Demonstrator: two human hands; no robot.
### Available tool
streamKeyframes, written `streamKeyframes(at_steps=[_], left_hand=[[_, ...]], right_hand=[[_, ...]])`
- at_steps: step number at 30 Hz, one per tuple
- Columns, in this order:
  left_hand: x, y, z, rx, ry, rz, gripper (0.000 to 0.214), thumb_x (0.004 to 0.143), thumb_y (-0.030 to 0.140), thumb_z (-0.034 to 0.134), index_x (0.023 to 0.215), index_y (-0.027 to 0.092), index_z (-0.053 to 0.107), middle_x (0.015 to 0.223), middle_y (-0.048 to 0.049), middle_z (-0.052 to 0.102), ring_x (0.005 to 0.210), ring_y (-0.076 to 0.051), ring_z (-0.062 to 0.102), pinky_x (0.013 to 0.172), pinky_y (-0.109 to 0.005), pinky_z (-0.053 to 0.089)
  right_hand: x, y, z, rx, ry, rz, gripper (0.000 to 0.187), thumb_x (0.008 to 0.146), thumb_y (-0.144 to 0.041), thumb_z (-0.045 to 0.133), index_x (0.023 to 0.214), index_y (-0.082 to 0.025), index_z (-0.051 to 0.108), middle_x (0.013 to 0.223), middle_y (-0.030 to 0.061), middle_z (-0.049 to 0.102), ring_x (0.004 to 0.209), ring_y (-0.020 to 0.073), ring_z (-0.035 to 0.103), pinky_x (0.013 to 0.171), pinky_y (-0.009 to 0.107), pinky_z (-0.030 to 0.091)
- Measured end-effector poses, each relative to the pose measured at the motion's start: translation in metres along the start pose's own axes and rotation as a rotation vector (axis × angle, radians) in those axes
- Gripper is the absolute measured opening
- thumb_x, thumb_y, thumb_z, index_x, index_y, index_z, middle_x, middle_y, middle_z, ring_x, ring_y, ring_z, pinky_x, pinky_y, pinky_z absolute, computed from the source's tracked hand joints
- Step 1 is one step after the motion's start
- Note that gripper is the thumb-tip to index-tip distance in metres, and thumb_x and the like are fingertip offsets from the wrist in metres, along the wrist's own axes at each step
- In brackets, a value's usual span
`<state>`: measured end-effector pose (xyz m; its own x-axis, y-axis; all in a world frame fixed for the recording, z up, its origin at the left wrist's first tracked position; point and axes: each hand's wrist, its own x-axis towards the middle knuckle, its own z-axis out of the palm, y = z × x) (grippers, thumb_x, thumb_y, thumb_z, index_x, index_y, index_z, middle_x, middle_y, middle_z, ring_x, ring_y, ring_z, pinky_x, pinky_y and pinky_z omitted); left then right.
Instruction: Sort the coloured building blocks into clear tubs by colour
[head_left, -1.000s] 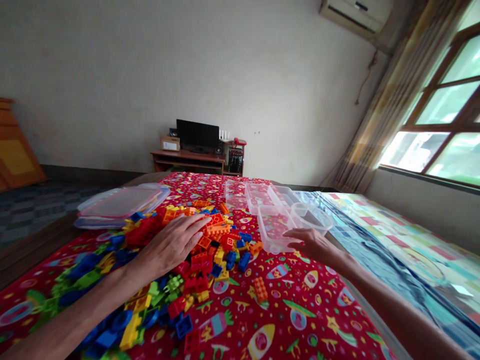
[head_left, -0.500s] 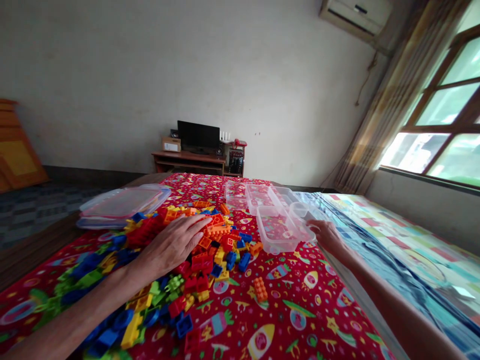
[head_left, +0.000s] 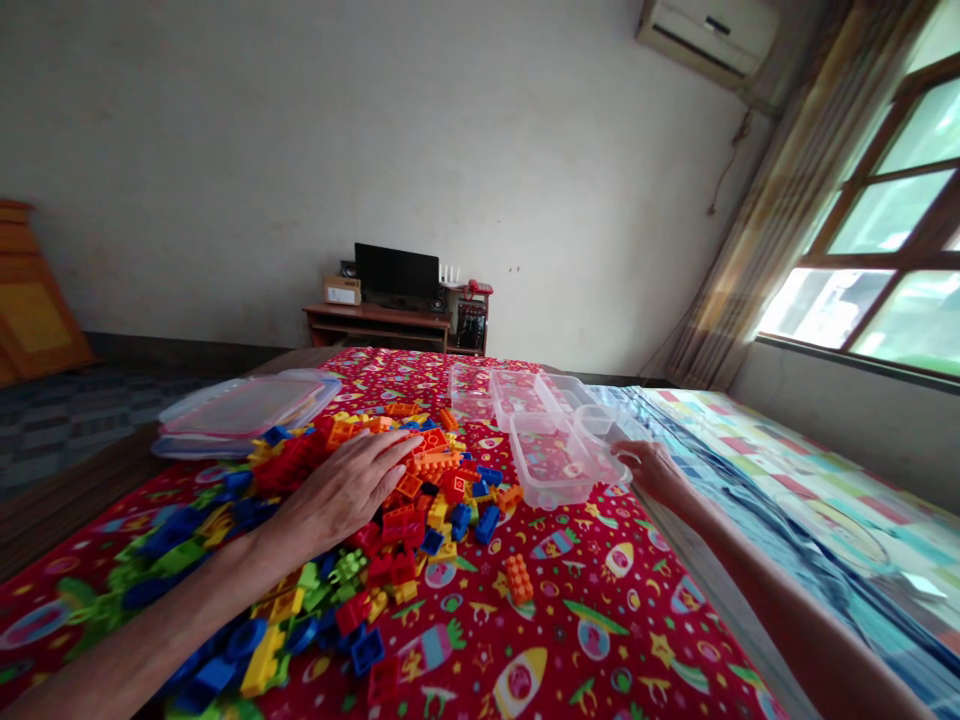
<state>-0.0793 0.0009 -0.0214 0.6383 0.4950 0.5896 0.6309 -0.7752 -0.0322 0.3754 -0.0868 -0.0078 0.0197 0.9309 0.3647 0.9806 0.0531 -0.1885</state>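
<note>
My left hand (head_left: 356,478) lies palm down on a heap of toy building bricks (head_left: 401,525), its fingers stretched out over red and orange ones. Over at the right, my right hand (head_left: 651,468) pinches the near right edge of a clear plastic container (head_left: 616,432). This container sits beside another clear plastic box (head_left: 555,490), and their walls overlap in view. A single orange brick (head_left: 518,578) rests apart from the heap. The underside of my left hand is hidden.
More clear boxes (head_left: 472,393) stand toward the back. Stacked plastic lids (head_left: 247,405) lie left of the heap. A red patterned cloth (head_left: 592,590) covers the surface. Blue fabric (head_left: 739,500) lies to the right. A desk with a monitor (head_left: 396,273) stands by the wall.
The view has shifted very slightly. Both hands and the bricks stay practically where they were; the clear boxes by my right hand have moved a touch, if at all.
</note>
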Motion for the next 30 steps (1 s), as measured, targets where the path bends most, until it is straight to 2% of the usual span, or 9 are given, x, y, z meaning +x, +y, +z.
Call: streamKeyframes(at_steps=[8, 12, 15, 18, 20, 22, 25, 27, 30], left_hand=[[-0.001, 0.0, 0.001, 0.024, 0.004, 0.013, 0.045, 0.099, 0.037, 0.029, 0.137, 0.022, 0.048, 0.136, -0.0063, 0.056, 0.125, -0.022, 0.051, 0.114, -0.04, 0.032], [-0.001, -0.001, 0.001, 0.015, 0.007, 0.007, 0.046, 0.099, 0.038, 0.028, 0.137, 0.022, 0.049, 0.135, -0.0063, 0.056, 0.125, -0.022, 0.051, 0.113, -0.041, 0.034], [0.0, 0.0, 0.001, 0.002, -0.007, 0.001, 0.047, 0.098, 0.04, 0.028, 0.135, 0.021, 0.05, 0.135, -0.0071, 0.057, 0.124, -0.024, 0.052, 0.111, -0.042, 0.036], [0.001, 0.0, -0.001, -0.032, -0.043, -0.013, 0.049, 0.098, 0.042, 0.026, 0.137, 0.022, 0.049, 0.137, -0.0066, 0.055, 0.128, -0.023, 0.049, 0.113, -0.042, 0.035], [0.002, -0.001, -0.007, -0.07, -0.042, -0.035, 0.051, 0.099, 0.041, 0.023, 0.14, 0.021, 0.044, 0.142, -0.0065, 0.05, 0.132, -0.021, 0.044, 0.113, -0.04, 0.034], [0.001, -0.005, -0.019, -0.082, -0.029, -0.046, 0.052, 0.099, 0.041, 0.021, 0.143, 0.019, 0.039, 0.148, -0.0068, 0.044, 0.136, -0.021, 0.039, 0.115, -0.04, 0.031], [-0.008, -0.018, -0.046, -0.027, -0.007, -0.057, 0.053, 0.098, 0.042, 0.023, 0.141, 0.017, 0.043, 0.149, -0.0089, 0.041, 0.139, -0.022, 0.034, 0.117, -0.044, 0.024], [-0.02, -0.027, -0.066, 0.009, -0.027, -0.088, 0.053, 0.098, 0.044, 0.024, 0.138, 0.017, 0.047, 0.149, -0.01, 0.041, 0.139, -0.023, 0.034, 0.117, -0.046, 0.023], [-0.049, -0.04, -0.089, 0.002, -0.068, -0.213, 0.056, 0.096, 0.049, 0.024, 0.136, 0.017, 0.047, 0.146, -0.0097, 0.045, 0.135, -0.023, 0.04, 0.115, -0.045, 0.028]], right_hand=[[-0.003, 0.007, 0.009, -0.148, 0.064, -0.081, 0.03, 0.085, -0.014, 0.046, 0.098, -0.02, 0.072, 0.093, 0.0096, 0.075, 0.085, 0.0233, 0.068, 0.078, 0.035, 0.051], [-0.007, 0.0, 0.011, -0.169, 0.281, -0.103, 0.03, 0.088, -0.02, 0.047, 0.11, -0.019, 0.068, 0.103, 0.0119, 0.072, 0.096, 0.0281, 0.066, 0.086, 0.049, 0.05], [-0.014, -0.035, 0.003, -0.126, 0.367, -0.232, 0.029, 0.092, -0.021, 0.043, 0.109, -0.017, 0.066, 0.105, 0.0134, 0.071, 0.096, 0.027, 0.066, 0.092, 0.052, 0.048], [-0.027, -0.088, -0.002, 0.022, 0.233, -0.425, 0.03, 0.096, -0.021, 0.041, 0.116, -0.018, 0.063, 0.108, 0.0122, 0.07, 0.098, 0.0216, 0.066, 0.087, 0.039, 0.054], [-0.037, -0.122, 0.002, 0.088, 0.153, -0.527, 0.032, 0.096, -0.024, 0.043, 0.123, -0.02, 0.059, 0.113, 0.0123, 0.068, 0.104, 0.0223, 0.065, 0.087, 0.039, 0.055], [-0.046, -0.148, 0.01, 0.131, 0.09, -0.594, 0.042, 0.095, -0.029, 0.047, 0.135, -0.021, 0.049, 0.129, 0.0156, 0.059, 0.119, 0.0254, 0.057, 0.091, 0.042, 0.054], [-0.046, -0.174, 0.021, 0.182, 0.03, -0.625, 0.062, 0.092, -0.037, 0.052, 0.148, -0.024, 0.03, 0.146, 0.018, 0.041, 0.135, 0.0296, 0.039, 0.098, 0.048, 0.049], [-0.036, -0.188, 0.026, 0.216, 0.006, -0.622, 0.071, 0.09, -0.041, 0.054, 0.151, -0.023, 0.022, 0.15, 0.0199, 0.033, 0.14, 0.0318, 0.03, 0.101, 0.052, 0.044], [-0.01, -0.209, 0.035, 0.229, -0.032, -0.61, 0.081, 0.086, -0.046, 0.06, 0.152, -0.02, 0.021, 0.154, 0.0232, 0.022, 0.143, 0.0356, 0.018, 0.106, 0.057, 0.036]])
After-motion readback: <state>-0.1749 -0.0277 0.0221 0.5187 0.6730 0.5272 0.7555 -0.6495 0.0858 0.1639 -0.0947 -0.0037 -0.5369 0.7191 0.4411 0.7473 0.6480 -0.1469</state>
